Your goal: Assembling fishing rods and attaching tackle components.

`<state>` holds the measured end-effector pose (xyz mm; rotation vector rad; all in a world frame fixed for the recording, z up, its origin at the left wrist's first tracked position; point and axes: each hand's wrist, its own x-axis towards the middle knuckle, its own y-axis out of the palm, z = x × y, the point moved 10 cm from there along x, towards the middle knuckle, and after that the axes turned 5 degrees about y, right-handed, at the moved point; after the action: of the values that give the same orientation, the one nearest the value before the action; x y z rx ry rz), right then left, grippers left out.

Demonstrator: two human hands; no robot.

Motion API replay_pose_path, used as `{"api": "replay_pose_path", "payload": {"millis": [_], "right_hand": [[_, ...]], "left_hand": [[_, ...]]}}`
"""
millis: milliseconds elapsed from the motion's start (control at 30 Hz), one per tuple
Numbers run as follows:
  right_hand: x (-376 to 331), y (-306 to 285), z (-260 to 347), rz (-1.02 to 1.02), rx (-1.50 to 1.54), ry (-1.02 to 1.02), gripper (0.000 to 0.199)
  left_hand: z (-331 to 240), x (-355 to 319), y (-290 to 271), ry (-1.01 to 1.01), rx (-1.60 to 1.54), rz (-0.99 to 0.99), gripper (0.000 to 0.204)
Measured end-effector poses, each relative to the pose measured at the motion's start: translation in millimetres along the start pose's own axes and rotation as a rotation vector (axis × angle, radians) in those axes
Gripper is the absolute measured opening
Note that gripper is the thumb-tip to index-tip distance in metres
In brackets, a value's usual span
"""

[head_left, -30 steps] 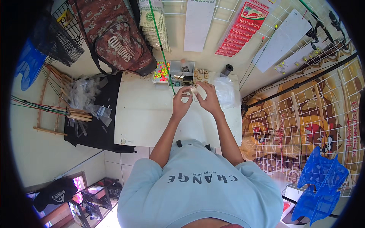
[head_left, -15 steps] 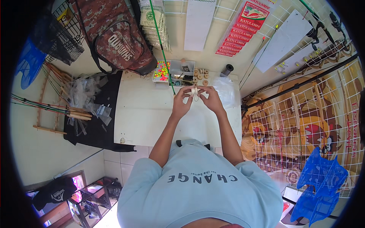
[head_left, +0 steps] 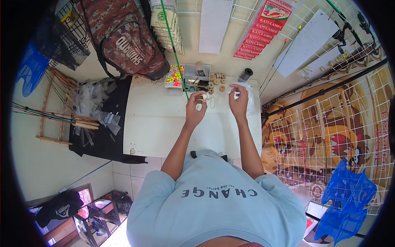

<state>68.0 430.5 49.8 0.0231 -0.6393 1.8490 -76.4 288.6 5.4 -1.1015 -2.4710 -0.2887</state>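
Over the far middle of the white table, my left hand (head_left: 195, 110) pinches a small pale spool (head_left: 206, 96) between thumb and fingertips. Just right of the spool shows a thin dark loop (head_left: 212, 103); whether it hangs from the spool or lies on the table I cannot tell. A hand's width farther right, my right hand (head_left: 239, 103) is raised with thumb and fingers curled together. Anything between those fingertips is too small to make out. Behind the hands, several wooden spools (head_left: 222, 88) stand beside a clear compartment tray (head_left: 190, 73).
Bright small beads or floats (head_left: 175, 76) fill the tray's left part. A green rod (head_left: 173, 45) slants down close to my left hand. Clear plastic bags (head_left: 252, 101) and a dark cylinder (head_left: 246, 74) lie at right. A camouflage backpack (head_left: 127, 49) hangs at far left.
My hands were together at the spool and are now apart. The right hand has moved right, while the left keeps the spool, slightly farther left. The dark loop now shows more openly.
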Motion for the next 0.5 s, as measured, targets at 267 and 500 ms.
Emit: {"api": "replay_pose_path", "payload": {"millis": [267, 500], "right_hand": [[-24.3, 42.5, 56.6, 0.439, 0.017, -0.299, 0.061], [-32.5, 68.1, 34.1, 0.667, 0.043, -0.212, 0.068]], "left_hand": [[-11.1, 2.5, 6.0, 0.023, -0.031, -0.007, 0.035], [-4.0, -0.8, 7.2, 0.010, -0.013, 0.045, 0.038]]}}
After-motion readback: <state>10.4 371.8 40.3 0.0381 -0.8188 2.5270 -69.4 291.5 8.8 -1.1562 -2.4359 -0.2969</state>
